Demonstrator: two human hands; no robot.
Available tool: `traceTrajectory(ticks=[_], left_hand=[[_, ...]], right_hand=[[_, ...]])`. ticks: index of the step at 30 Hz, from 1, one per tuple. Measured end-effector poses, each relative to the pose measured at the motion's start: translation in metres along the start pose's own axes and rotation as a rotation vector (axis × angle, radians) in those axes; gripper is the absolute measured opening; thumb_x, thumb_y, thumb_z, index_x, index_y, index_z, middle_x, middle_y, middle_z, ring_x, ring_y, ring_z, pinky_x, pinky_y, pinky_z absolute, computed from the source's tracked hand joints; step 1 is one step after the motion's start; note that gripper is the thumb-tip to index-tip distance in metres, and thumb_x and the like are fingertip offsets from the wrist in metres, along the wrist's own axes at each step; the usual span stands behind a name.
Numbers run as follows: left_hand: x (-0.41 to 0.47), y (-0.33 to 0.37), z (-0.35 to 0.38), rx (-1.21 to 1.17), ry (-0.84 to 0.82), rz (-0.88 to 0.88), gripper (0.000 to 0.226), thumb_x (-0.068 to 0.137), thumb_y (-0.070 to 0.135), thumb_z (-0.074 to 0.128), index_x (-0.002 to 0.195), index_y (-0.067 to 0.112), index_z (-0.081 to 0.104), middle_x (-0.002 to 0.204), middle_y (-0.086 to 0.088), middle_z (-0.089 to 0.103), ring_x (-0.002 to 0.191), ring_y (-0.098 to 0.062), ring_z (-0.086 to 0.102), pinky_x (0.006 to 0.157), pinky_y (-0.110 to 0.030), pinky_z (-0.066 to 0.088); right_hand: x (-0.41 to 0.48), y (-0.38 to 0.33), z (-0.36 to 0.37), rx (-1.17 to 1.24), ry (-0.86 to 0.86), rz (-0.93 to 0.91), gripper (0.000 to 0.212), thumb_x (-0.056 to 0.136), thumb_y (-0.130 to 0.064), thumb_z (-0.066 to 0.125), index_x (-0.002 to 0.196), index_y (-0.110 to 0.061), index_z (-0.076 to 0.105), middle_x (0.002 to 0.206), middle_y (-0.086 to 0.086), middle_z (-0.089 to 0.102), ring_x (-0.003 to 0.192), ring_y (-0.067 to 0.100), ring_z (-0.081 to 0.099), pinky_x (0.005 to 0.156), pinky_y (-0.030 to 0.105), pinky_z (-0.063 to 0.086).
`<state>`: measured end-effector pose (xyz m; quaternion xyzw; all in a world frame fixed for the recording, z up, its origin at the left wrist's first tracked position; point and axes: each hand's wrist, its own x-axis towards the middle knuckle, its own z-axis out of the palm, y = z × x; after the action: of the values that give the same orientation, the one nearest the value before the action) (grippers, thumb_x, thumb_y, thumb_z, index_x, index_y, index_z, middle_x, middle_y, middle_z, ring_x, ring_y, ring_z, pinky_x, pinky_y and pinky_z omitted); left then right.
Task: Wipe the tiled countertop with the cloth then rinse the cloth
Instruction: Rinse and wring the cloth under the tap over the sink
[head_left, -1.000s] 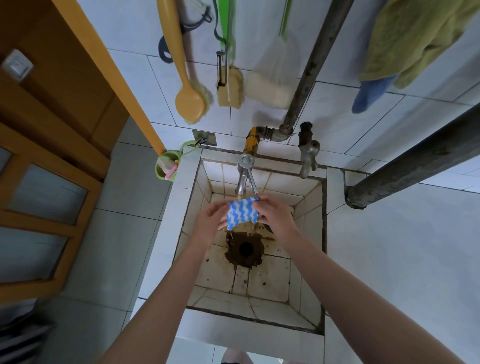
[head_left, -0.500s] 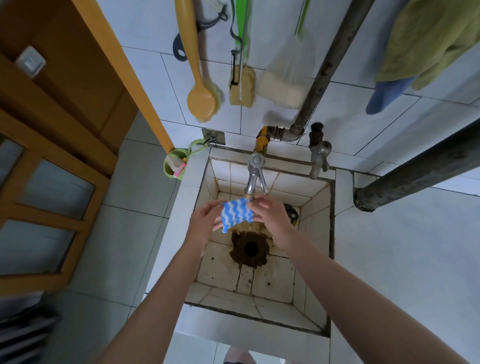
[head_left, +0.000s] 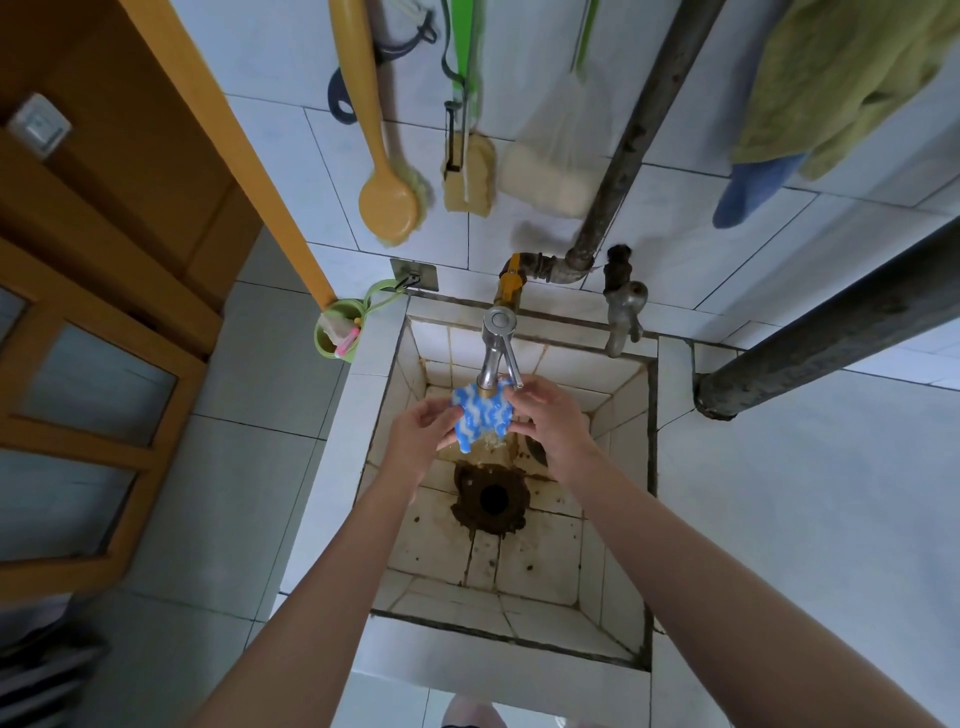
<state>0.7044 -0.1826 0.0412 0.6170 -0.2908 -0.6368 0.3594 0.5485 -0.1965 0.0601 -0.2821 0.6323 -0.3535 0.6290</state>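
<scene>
As fingers (head_left: 440, 413) pinch, crumpled cloth (head_left: 480, 418), wavy stripes

You're in a home wash corner. A small tiled sink (head_left: 540, 566) with a stained drain (head_left: 491, 499) sits under a metal tap (head_left: 496, 343). A scrub brush (head_left: 388, 205) and a sponge (head_left: 467, 179) hang on the white tiled wall (head_left: 675, 218). A green towel (head_left: 831, 88) hangs far right, and a wooden door (head_left: 104, 260) stands left.

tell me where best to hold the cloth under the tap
By its two side edges, one hand coming in from each side. The left hand pinches the left edge of the cloth and the right hand pinches the right edge, so it hangs spread below the tap with its middle open to the spout.
</scene>
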Motion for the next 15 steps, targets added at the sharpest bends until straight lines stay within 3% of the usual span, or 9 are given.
traceTrajectory(ticks=[4, 6, 11, 15], left_hand=[[-0.002, 0.004, 0.0, 0.081, 0.087, 0.052, 0.023, 0.095, 0.012, 0.05, 0.115, 0.001, 0.052, 0.109, -0.017, 0.064, 0.095, -0.024, 0.063, 0.072, -0.018, 0.052], [-0.004, 0.007, -0.001, 0.093, 0.093, 0.061, 0.02, 0.095, 0.014, 0.05, 0.113, 0.004, 0.051, 0.109, -0.017, 0.064, 0.091, -0.022, 0.063, 0.068, -0.018, 0.051], [-0.009, 0.01, -0.003, 0.039, 0.064, 0.051, 0.017, 0.096, 0.011, 0.047, 0.112, 0.004, 0.048, 0.108, -0.016, 0.065, 0.081, -0.02, 0.066, 0.059, -0.02, 0.056], [-0.011, 0.011, -0.002, 0.044, 0.06, 0.071, 0.02, 0.097, 0.013, 0.046, 0.115, 0.005, 0.049, 0.111, -0.016, 0.065, 0.087, -0.025, 0.067, 0.06, -0.021, 0.056]], right_hand=[[0.001, 0.0, 0.003, -0.035, -0.022, 0.01, 0.007, 0.092, -0.006, 0.055, 0.095, -0.01, 0.06, 0.104, 0.008, 0.062, 0.098, 0.018, 0.06, 0.068, 0.02, 0.054], [0.005, -0.001, 0.006, -0.053, -0.019, 0.022, 0.014, 0.092, -0.006, 0.055, 0.106, -0.004, 0.058, 0.11, 0.012, 0.061, 0.101, 0.02, 0.06, 0.07, 0.022, 0.053], [0.013, 0.005, 0.012, -0.124, -0.05, 0.048, 0.037, 0.091, -0.004, 0.056, 0.126, 0.004, 0.048, 0.128, 0.017, 0.054, 0.119, 0.03, 0.054, 0.095, 0.037, 0.048], [0.014, 0.012, 0.015, -0.309, -0.131, -0.033, 0.041, 0.086, 0.003, 0.059, 0.126, 0.003, 0.048, 0.126, 0.021, 0.054, 0.109, 0.027, 0.057, 0.07, 0.017, 0.054]])
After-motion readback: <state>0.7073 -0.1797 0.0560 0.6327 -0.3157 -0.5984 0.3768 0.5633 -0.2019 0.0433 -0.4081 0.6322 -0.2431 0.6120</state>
